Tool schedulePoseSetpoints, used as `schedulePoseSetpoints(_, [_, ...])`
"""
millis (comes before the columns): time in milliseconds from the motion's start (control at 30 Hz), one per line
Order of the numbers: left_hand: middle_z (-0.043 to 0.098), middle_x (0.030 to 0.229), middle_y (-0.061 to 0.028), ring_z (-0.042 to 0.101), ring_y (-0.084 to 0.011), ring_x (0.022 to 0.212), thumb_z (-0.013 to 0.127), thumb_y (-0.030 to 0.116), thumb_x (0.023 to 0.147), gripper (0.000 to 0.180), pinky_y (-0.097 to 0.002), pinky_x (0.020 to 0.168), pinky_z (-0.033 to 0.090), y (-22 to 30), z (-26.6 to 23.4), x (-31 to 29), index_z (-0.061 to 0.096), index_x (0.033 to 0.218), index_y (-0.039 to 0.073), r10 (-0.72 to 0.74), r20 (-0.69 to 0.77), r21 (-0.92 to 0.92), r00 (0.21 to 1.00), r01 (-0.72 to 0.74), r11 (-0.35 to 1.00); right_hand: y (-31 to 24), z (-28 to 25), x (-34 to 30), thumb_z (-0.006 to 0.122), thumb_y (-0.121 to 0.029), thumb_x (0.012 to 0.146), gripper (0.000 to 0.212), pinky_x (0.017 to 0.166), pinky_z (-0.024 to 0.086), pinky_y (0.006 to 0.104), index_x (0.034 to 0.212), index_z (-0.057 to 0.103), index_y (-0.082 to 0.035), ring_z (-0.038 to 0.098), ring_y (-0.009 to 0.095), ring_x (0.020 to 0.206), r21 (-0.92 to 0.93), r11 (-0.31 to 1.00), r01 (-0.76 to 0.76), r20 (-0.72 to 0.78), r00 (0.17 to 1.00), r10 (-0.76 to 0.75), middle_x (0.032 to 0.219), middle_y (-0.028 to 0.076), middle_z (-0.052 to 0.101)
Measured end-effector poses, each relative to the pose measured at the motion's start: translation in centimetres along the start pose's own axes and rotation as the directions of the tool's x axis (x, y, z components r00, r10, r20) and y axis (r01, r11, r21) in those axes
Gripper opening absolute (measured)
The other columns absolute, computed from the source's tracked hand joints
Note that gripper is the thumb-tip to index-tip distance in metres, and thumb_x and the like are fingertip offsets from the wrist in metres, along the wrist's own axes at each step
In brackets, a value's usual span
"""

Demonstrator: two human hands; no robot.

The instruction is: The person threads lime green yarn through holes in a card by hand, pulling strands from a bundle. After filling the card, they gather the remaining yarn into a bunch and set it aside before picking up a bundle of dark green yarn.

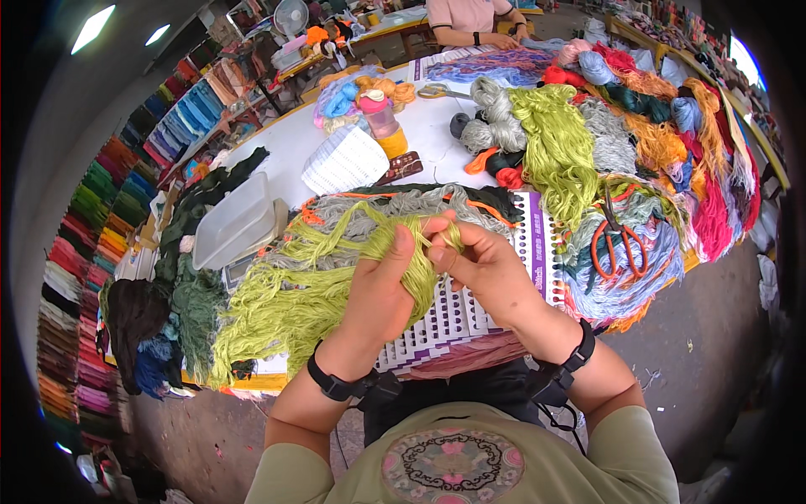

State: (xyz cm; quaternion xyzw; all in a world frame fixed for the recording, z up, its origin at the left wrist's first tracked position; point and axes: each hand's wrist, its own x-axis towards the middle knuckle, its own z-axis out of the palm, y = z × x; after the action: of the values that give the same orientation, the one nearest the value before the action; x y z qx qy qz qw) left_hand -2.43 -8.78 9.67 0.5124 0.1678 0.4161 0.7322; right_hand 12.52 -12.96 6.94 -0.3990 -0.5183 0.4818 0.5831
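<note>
A hank of lime-green thread (290,315) spreads over the table's front and runs up into my hands. My left hand (378,281) is closed round part of it, with strands looped over the fingers and hanging behind the palm. Close beside it, at the upper end of the hank, my right hand (478,265) pinches a small bunch of the same thread. Beneath my hands lie white cards with punched holes and purple edges (541,244). Grey thread (344,218) lies behind the green hank.
Red-handled scissors (617,244) rest on multicoloured thread at right. A second lime-green hank (554,143) lies among coloured hanks. At left stands a clear plastic tray (235,220); a written paper sheet (346,160) lies further back. Another person (474,25) sits across the table.
</note>
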Motion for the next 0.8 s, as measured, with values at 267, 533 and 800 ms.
schedulePoseSetpoints(267, [0.065,0.113,-0.0164,0.064,-0.0223,0.100,0.054,0.020,0.098,0.025,-0.0329,0.080,0.054,0.8,-0.6,0.1,0.059,0.114,0.001,0.072,-0.102,0.306,0.992,-0.038,0.951,-3.2,-0.4,-1.7,0.055,-0.019,0.099,0.014,0.053,0.038,0.0173,0.107,0.061,-0.009,0.045,0.002,0.065,0.114,0.942,-0.316,0.227,0.931,0.285,0.077,-0.005,0.051])
schedulePoseSetpoints(533, [0.046,0.068,0.0026,0.038,-0.0048,0.047,0.045,0.022,0.102,0.024,-0.0208,0.039,0.033,8.1,-14.5,-3.1,0.056,0.095,0.002,-0.176,-0.255,-0.465,0.951,0.039,0.884,-3.1,-11.9,-3.9,0.044,-0.024,0.102,0.018,0.091,0.051,0.0369,0.102,0.053,-0.008,0.063,0.021,0.100,0.235,0.888,0.395,-0.628,0.759,-0.171,0.111,0.011,0.064])
schedulePoseSetpoints(800, [0.045,0.064,0.0052,0.034,-0.0049,0.045,0.043,0.018,0.100,0.020,-0.0197,0.039,0.026,16.8,-37.1,-10.3,0.058,0.089,0.009,-0.020,-0.752,-0.166,0.659,-0.160,0.973,-2.9,-29.9,-15.1,0.050,-0.021,0.099,0.011,0.047,0.033,0.0231,0.091,0.051,-0.013,0.035,0.006,0.052,0.298,0.849,0.435,-0.753,0.654,-0.071,0.068,-0.006,0.041])
